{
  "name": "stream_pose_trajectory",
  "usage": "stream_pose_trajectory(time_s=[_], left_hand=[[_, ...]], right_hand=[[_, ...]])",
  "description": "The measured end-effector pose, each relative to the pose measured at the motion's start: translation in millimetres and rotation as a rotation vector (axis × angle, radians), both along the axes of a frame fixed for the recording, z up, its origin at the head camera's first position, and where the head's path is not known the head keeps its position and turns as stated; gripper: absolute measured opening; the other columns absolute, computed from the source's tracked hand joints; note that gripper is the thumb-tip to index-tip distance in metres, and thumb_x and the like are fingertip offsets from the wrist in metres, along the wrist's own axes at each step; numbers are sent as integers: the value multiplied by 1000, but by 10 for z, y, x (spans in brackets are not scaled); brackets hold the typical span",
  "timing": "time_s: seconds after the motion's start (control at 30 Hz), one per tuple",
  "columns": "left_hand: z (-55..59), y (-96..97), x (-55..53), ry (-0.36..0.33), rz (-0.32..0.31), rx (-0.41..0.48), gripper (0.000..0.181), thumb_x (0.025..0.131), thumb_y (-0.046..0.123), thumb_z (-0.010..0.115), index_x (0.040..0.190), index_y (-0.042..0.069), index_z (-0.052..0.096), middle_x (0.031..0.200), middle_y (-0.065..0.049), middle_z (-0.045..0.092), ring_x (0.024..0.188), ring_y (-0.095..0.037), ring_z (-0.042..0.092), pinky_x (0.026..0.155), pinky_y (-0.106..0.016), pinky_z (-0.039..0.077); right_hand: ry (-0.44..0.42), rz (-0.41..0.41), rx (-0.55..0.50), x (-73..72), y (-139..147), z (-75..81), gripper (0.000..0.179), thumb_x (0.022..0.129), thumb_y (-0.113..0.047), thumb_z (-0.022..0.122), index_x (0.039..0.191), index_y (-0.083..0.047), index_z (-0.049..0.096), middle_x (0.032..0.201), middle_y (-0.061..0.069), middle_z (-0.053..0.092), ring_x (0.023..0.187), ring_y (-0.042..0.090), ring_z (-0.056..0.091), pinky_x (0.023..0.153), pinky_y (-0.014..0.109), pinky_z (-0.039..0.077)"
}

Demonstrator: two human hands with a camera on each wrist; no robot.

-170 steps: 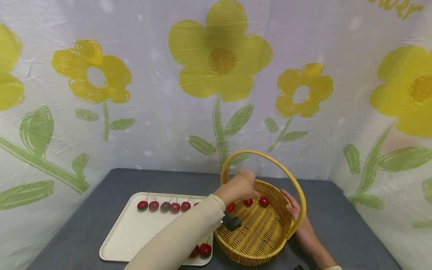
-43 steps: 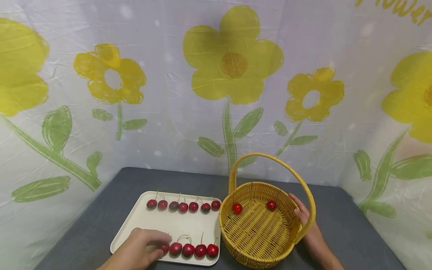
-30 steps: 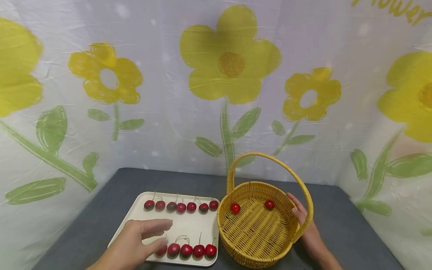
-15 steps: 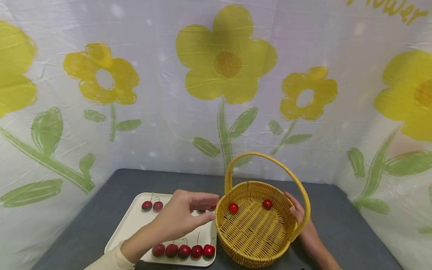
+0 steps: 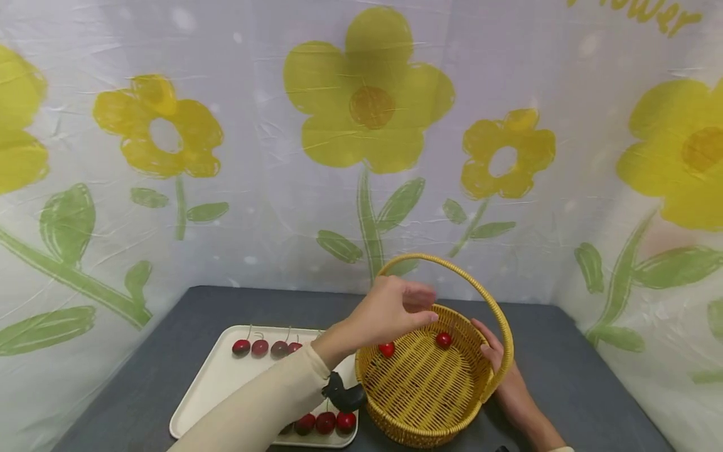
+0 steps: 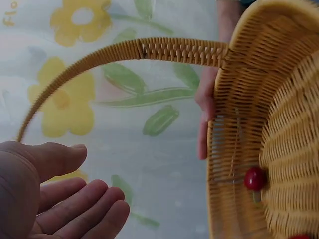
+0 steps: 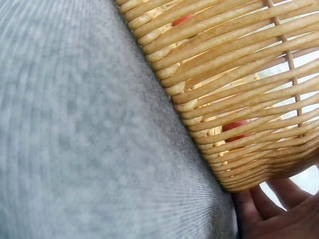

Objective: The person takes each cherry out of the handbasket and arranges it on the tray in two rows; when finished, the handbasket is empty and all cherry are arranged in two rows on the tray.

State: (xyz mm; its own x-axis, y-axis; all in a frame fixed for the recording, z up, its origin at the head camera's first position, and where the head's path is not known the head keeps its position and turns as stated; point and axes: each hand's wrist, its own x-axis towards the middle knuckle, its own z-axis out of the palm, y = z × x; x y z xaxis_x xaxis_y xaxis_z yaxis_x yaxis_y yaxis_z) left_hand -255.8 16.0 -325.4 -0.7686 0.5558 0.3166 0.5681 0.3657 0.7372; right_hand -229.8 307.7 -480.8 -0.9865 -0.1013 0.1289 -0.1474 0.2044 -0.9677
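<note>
My left hand (image 5: 386, 314) is over the left rim of a yellow wicker basket (image 5: 418, 436), beneath its arched handle. Its thumb and fingers stand apart, with nothing between them in the left wrist view. One red cherry (image 5: 443, 340) lies near the basket's back right wall; another cherry (image 5: 387, 349) is at the left, just below my left hand. My right hand (image 5: 511, 383) rests against the outside of the basket's right wall, fingers fairly straight along it. In the right wrist view, the fingers (image 7: 284, 194) show only partly behind the wicker.
A cream tray (image 5: 220, 370) stands left of the basket, bearing a far row of cherries (image 5: 260, 348) and a near row of cherries (image 5: 326, 422). My left sleeve (image 5: 265, 395) hides part of both rows. The dark grey table (image 5: 305, 304) meets a flower-printed curtain behind.
Three cherries were in the basket at first; now two are. My left hand let go of a cherry in the tray's near row, then swung right over the basket. My right hand stayed.
</note>
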Motion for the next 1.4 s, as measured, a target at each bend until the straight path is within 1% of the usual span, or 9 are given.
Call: stream_pose_trajectory(time_s=[0.23,0.43,0.53,0.6,0.7,0.9,1.13,1.27,1.4], left_hand=[[-95,510,-271,-15,84,-63,39,100,27,83,135,12,78,125,-1,82,112,-10,78,94,-24,62],[-374,836,-450,-67,225,-145,30,94,22,89,120,9,84,113,-3,84,103,-14,79,86,-26,63],[-544,954,-528,-41,284,-250,13,91,21,91,89,10,84,84,3,80,75,-11,72,69,-27,61],[-678,1002,-593,-16,302,-310,31,89,19,90,65,14,71,61,8,62,55,-7,54,54,-26,50],[-810,1031,-675,-28,260,-360,52,86,15,89,52,19,49,49,10,38,45,-8,33,45,-27,35],[-1084,1121,-825,-69,157,-397,44,85,6,89,53,18,61,52,3,54,48,-14,47,48,-28,43],[-1307,1179,-977,15,115,-541,54,83,2,83,49,22,47,45,8,33,43,-9,25,45,-26,31],[-1240,1170,-947,20,64,-646,51,87,7,83,52,22,49,50,10,37,51,-9,29,51,-27,31],[-941,1036,-737,-2,48,-677,33,89,11,88,63,21,70,67,9,63,67,-12,54,57,-28,46]], right_hand=[[-26,5,-7,3,-1,20,54,121,-40,35,174,-28,29,174,15,38,139,1,56,104,17,51],[-14,2,19,-6,15,-7,54,121,-40,34,174,-28,30,174,14,38,140,0,55,105,16,49],[7,-9,40,4,23,-7,52,122,-39,34,173,-29,32,175,14,38,140,-3,53,105,14,47],[14,-15,48,6,25,-9,52,121,-39,35,173,-29,33,175,14,38,139,-4,53,105,14,47],[20,-30,52,4,23,-14,52,121,-38,36,172,-30,34,175,14,38,139,-3,54,105,15,48],[17,-30,42,-14,30,-26,51,121,-37,36,172,-30,35,172,14,42,140,4,56,104,16,50],[1,-2,-8,-29,17,-28,51,121,-36,35,172,-31,34,171,13,44,141,5,56,105,17,50],[11,-12,-17,-27,32,-34,51,122,-35,35,172,-30,35,168,14,47,140,6,58,105,17,51],[17,-15,9,-6,41,-25,51,122,-35,35,173,-29,34,170,14,45,141,4,57,106,15,49]])
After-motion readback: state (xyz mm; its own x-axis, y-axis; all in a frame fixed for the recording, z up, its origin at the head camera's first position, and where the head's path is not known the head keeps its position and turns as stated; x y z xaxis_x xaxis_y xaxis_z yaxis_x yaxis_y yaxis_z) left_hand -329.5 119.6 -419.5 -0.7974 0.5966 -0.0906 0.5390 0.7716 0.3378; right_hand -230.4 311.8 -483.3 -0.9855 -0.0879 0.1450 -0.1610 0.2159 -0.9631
